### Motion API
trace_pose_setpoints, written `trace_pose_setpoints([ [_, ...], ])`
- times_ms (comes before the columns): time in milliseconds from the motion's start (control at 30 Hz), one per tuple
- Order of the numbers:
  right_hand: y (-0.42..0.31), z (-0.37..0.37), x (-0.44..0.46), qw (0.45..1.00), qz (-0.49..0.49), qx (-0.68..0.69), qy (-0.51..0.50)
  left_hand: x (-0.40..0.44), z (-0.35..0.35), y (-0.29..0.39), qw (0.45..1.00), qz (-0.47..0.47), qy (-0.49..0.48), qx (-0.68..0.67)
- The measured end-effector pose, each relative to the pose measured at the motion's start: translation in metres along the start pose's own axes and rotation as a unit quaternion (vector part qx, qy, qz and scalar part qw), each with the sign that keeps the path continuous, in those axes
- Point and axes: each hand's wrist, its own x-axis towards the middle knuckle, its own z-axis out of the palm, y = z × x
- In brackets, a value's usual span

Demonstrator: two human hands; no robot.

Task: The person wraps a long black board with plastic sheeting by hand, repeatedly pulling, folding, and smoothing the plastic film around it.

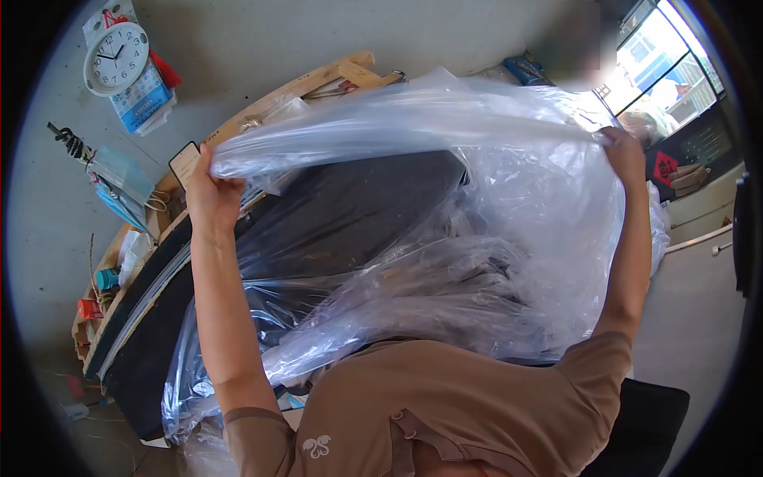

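A clear plastic sheet (pixel 556 207) spreads in loose folds over a black surface (pixel 350 195), its far part drawn into a raised band (pixel 397 123). The left hand (pixel 213 191), fingers closed, grips one end; the right hand (pixel 625 157), likewise closed, pinches the other.

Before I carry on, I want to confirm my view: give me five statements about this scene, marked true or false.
1. The left hand grips clear plastic. True.
2. The right hand is open and holds nothing. False: it grips clear plastic too.
3. The round clock lies on the dark surface. False: it hangs on the wall.
4. Clear plastic covers part of the dark surface. True.
5. The shirt is brown. True.
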Motion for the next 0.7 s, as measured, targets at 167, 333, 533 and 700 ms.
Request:
trace_pose_setpoints([
  [167, 0.096, 0.064, 0.051, 0.969, 0.065, -0.235, -0.036, -0.014, -0.046, 0.022, 0.993, 0.069, 0.055, 0.073],
  [333, -0.091, 0.011, 0.027, 0.903, -0.067, 0.333, 0.262, -0.02, -0.089, 0.029, 0.915, 0.19, 0.055, 0.351],
  [533, -0.295, 0.137, -0.153, 0.747, -0.4, 0.496, -0.187, -0.047, -0.067, 0.041, 0.97, 0.208, 0.048, 0.116],
  [700, -0.352, 0.103, -0.234, 0.517, -0.602, 0.461, -0.397, -0.073, -0.07, 0.07, 0.935, 0.291, 0.143, 0.142],
])
